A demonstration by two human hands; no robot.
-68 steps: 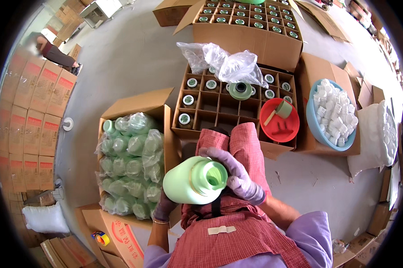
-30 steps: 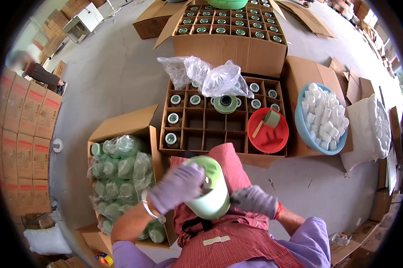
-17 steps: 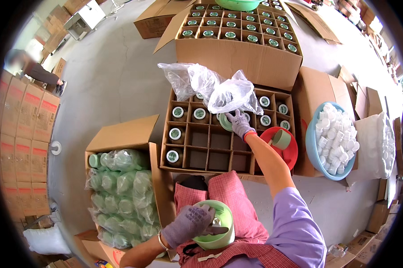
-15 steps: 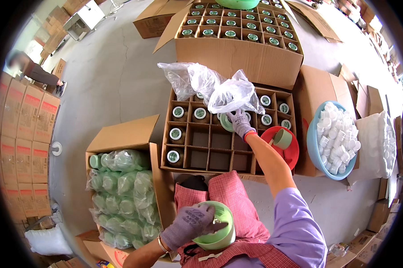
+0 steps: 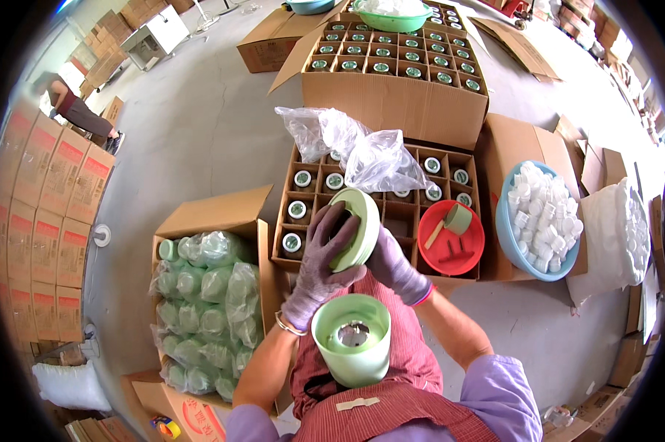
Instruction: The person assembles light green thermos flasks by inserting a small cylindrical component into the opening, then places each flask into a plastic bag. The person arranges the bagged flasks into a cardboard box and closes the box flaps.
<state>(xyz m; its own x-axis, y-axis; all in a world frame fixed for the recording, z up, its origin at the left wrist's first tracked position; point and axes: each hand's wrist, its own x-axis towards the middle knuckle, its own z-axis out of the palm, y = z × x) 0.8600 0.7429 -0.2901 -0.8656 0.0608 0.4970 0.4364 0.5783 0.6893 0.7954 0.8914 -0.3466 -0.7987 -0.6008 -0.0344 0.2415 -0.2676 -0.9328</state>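
Both hands wear grey-purple work gloves. Between them, above my lap, is a pale green round lid-like piece [image 5: 360, 228], tilted on edge. My left hand [image 5: 314, 269] wraps it from the left, fingers on its face. My right hand [image 5: 397, 269] grips its right edge, its fingertips partly hidden behind it. Just below the hands, a pale green cylindrical container [image 5: 353, 368] stands upright on my lap. A shiny silver round part [image 5: 352, 334] shows inside its open top.
A divided carton [image 5: 292, 258] of white-capped bottles lies ahead, with clear plastic bags [image 5: 380, 158] on it. A red basin [image 5: 430, 214] holds a green cup and tools. Left is a box of bagged green containers [image 5: 207, 317]; right, a blue basin [image 5: 505, 221] of white caps.
My right hand has come back from the carton with the green round piece. My left hand has left the lap container and risen to hold the piece too.
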